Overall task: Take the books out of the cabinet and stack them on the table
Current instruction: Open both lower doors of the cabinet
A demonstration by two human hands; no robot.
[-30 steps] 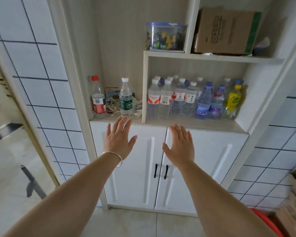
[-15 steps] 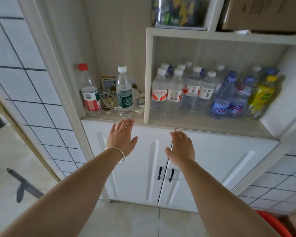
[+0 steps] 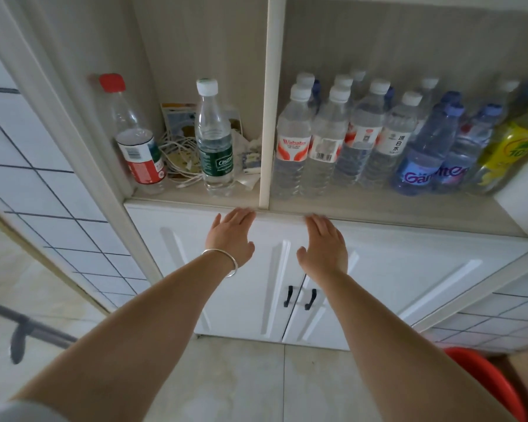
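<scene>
Your left hand: fingers flat, spread, grasping nothing, tips at top edge of left door. Silver bangle on that wrist. Your right hand: fingers flat, released, empty, tips at top edge of right door. Both cabinet doors closed; black handles below your palms, untouched. Books not visible. Shelf above: water bottles, red-capped bottle, green-label bottle.

Soft, even daylight; shelf recess dim. Wide-angle bowing at frame edges. Slight motion blur on bottles. No harsh glare.
</scene>
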